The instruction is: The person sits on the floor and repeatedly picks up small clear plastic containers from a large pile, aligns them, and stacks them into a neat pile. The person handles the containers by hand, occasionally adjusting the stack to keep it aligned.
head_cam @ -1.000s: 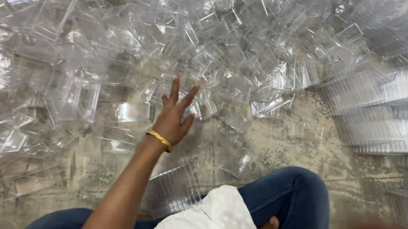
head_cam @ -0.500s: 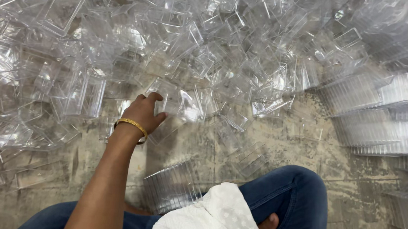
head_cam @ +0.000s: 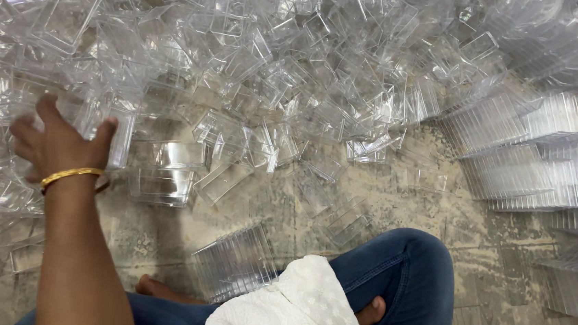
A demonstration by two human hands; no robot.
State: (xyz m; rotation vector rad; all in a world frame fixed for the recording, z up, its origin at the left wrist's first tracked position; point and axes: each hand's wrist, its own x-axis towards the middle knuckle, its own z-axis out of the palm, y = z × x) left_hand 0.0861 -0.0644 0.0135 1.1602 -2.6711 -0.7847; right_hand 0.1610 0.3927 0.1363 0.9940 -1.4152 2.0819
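My left hand [head_cam: 60, 148], with a gold bangle on the wrist, reaches out to the left over a heap of clear plastic containers [head_cam: 254, 77]. Its thumb and fingers span a clear rectangular container [head_cam: 115, 145] from above and grip it. Two more loose clear containers [head_cam: 160, 185] lie on the floor just to the right of the hand. A stack of nested clear containers [head_cam: 233, 265] lies on its side next to my knee. My right hand is out of sight.
My bent leg in blue jeans [head_cam: 407, 282] and a white cloth [head_cam: 291, 314] fill the bottom centre. Long rows of stacked clear containers [head_cam: 523, 160] lie at the right. Speckled grey floor [head_cam: 397, 191] shows between the heap and my knee.
My left hand has moved from the middle of the heap to the far left. It went from spread fingers to a grip on a clear container.
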